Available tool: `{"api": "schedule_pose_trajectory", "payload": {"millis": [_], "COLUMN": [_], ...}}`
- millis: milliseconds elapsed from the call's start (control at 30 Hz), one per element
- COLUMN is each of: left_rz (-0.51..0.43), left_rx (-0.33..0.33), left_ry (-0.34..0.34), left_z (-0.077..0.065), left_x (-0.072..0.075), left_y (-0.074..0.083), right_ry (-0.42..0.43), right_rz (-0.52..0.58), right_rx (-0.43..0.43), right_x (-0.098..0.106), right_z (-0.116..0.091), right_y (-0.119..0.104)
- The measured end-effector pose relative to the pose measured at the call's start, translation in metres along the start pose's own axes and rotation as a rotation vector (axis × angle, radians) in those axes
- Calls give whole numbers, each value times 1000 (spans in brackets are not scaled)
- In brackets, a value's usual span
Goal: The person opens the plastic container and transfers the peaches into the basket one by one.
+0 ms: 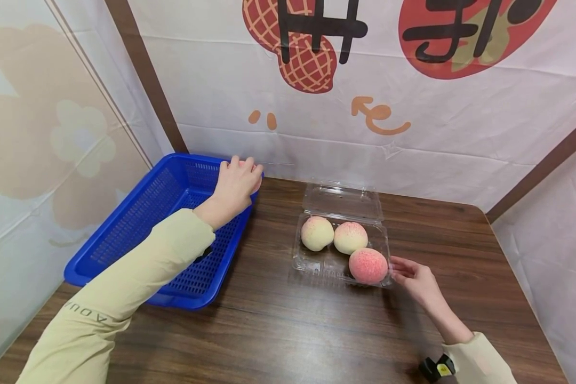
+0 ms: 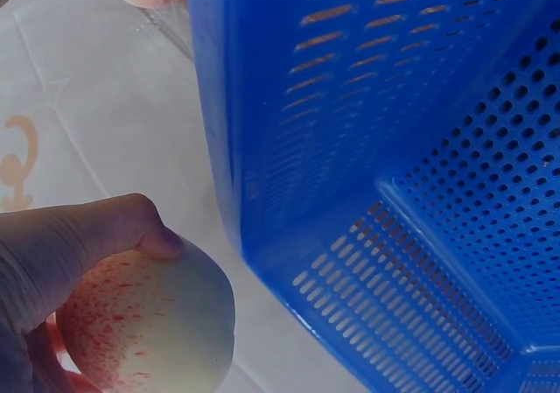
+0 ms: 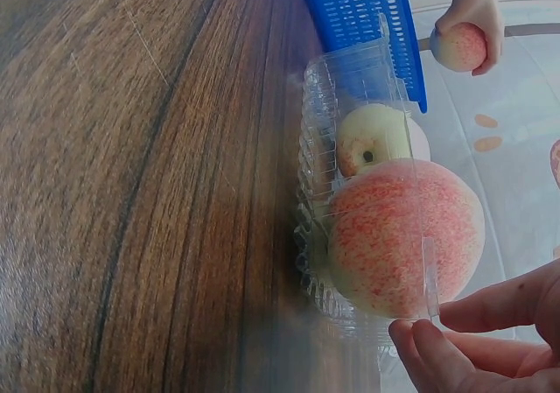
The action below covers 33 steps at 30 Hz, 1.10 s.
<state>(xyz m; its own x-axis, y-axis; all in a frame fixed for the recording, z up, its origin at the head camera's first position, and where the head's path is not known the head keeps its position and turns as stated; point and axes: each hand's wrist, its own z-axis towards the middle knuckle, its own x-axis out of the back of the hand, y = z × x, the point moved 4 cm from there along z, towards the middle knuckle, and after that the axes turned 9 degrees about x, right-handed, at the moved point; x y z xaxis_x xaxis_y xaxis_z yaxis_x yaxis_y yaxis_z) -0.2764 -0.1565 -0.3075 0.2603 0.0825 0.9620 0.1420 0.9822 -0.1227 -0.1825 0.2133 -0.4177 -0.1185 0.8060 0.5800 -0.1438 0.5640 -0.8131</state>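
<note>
A round cream peach (image 2: pixel 157 332) speckled with red is gripped by the left hand (image 1: pixel 235 185), fingers curved round it and thumb pressed to its skin, near the two o'clock corner of a blue rectangular plastic basket (image 1: pixel 187 302) with slotted walls. Seen from a clear, hinged plastic container (image 1: pixel 313 266) on the brown wood-grain tabletop (image 1: pixel 269 330), the basket lies at nine o'clock. The container's lid (image 1: pixel 341 202) is open at twelve. Inside sit a cream peach blushed red (image 1: pixel 317 233) at ten o'clock, a pale, pink-crowned peach (image 1: pixel 350 238) at one, and a densely speckled reddish-pink peach (image 1: pixel 368 265) at four. The right hand (image 1: pixel 417 282) pinches the container's edge at four o'clock, fingers and thumb together.
</note>
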Motion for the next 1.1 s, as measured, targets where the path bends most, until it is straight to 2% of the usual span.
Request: {"api": "schedule_pose_trajectory", "payload": {"millis": [300, 633, 867, 1100], "left_rz": [-7, -6, -1, 1], "left_rx": [27, 41, 58, 77], "left_ry": [-36, -24, -55, -45], "left_z": [0, 1, 2, 3], "left_x": [-3, -6, -7, -8], "left_y": [-4, -11, -17, -24], "right_ry": [-2, 0, 4, -3], "right_rz": [5, -3, -12, -3], "right_rx": [0, 5, 27, 14], "right_x": [0, 0, 0, 0], "right_z": [0, 0, 0, 0], "right_y": [1, 1, 0, 1]}}
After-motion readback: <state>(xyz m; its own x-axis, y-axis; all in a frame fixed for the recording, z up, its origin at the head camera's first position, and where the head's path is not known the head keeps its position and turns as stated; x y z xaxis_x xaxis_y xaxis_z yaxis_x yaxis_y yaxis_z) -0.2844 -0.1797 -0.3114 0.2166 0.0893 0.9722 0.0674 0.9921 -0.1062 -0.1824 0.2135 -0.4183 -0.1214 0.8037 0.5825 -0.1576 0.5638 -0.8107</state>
